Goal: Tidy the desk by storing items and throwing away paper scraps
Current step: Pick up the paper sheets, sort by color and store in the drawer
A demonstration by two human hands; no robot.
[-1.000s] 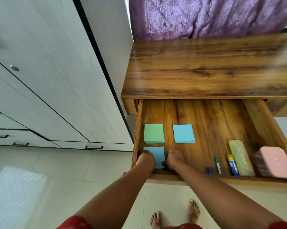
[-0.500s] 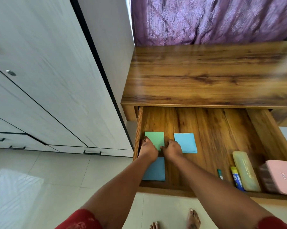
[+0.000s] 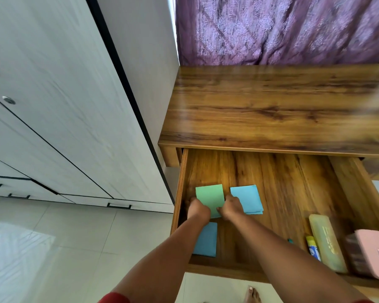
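The desk drawer (image 3: 180, 193) stands pulled out under the wooden desktop (image 3: 271, 106). Three paper pads lie in its left part: a green pad (image 3: 209, 194), a light blue pad (image 3: 248, 199) to its right, and a darker blue pad (image 3: 206, 239) near the front. My left hand (image 3: 197, 210) grips the green pad's near left edge. My right hand (image 3: 231, 207) grips its near right corner and partly covers the light blue pad. Both hands' fingertips are hidden under the knuckles.
At the drawer's right lie a yellow-green pencil case (image 3: 327, 241), a pink box (image 3: 374, 252), a glue stick (image 3: 313, 248) and a small teal item (image 3: 290, 240). A white wardrobe (image 3: 64, 106) stands left, a purple curtain (image 3: 271, 29) behind the desk. My bare foot (image 3: 253, 295) is on the tiled floor.
Both hands left the darker blue pad at the drawer's front and moved deeper in to the green pad, which they now hold by its near edge.
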